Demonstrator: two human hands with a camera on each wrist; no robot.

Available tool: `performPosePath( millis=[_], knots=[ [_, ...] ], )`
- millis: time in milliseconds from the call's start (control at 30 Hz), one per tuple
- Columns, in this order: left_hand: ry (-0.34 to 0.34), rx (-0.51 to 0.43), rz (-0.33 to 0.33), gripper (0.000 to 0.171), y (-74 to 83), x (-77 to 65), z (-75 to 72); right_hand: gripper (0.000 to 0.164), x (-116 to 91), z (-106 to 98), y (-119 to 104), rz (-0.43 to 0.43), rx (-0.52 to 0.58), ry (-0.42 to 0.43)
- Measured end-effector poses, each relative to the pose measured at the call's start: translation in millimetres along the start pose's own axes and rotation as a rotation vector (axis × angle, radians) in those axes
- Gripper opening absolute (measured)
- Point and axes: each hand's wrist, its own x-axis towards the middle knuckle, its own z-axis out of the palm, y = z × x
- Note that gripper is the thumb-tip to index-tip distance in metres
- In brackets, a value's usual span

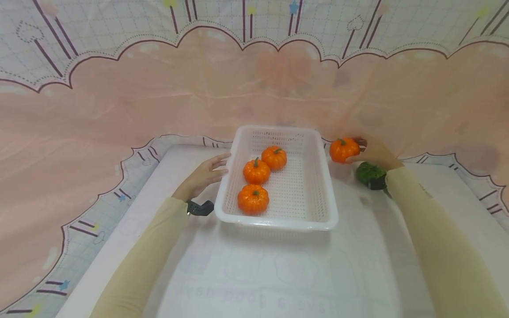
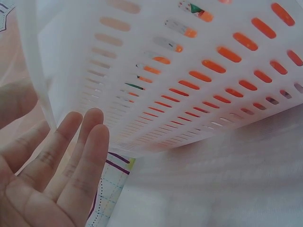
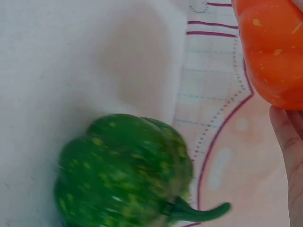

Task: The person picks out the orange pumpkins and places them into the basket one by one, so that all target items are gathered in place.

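Note:
My right hand (image 1: 371, 153) grips an orange toy pumpkin (image 1: 343, 150) to the right of the white basket (image 1: 274, 224), with fingers behind it and thumb in front. The right wrist view shows part of that pumpkin (image 3: 272, 52) at its upper right corner. Just below the hand is a green pumpkin (image 3: 123, 170), its stem curved and its skin speckled yellow. On the other side, my left hand (image 1: 203, 174) has its fingers extended at the basket's left wall. Up close, its fingertips (image 2: 94, 137) lie right by the slotted wall, near the rim.
Inside the basket, three orange pumpkins stand along its left half: one at the back (image 1: 274, 158), one in the middle (image 1: 256, 172) and one at the front (image 1: 253, 199). A white printed cloth (image 1: 270, 274) covers the table, and a pink patterned curtain (image 1: 238, 92) hangs behind it.

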Motion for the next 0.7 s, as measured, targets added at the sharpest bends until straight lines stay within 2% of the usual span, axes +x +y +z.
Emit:
performPosePath(
  millis=[200,467,700],
  knots=[
    [-0.01,-0.013,0.002,0.066,-0.6,-0.7,-0.6,0.099,1,-13,-9,0.031,-0.035,-0.019],
    [-0.028,-0.042,0.025,0.065,0.1,-2.0,-0.3,0.103,1,-28,-23,-0.036,0.024,0.015],
    [-0.031,-0.053,0.029,0.065,-1.1,-0.3,-0.9,0.089,4,-40,-40,-0.108,-0.02,-0.089]
  ],
)
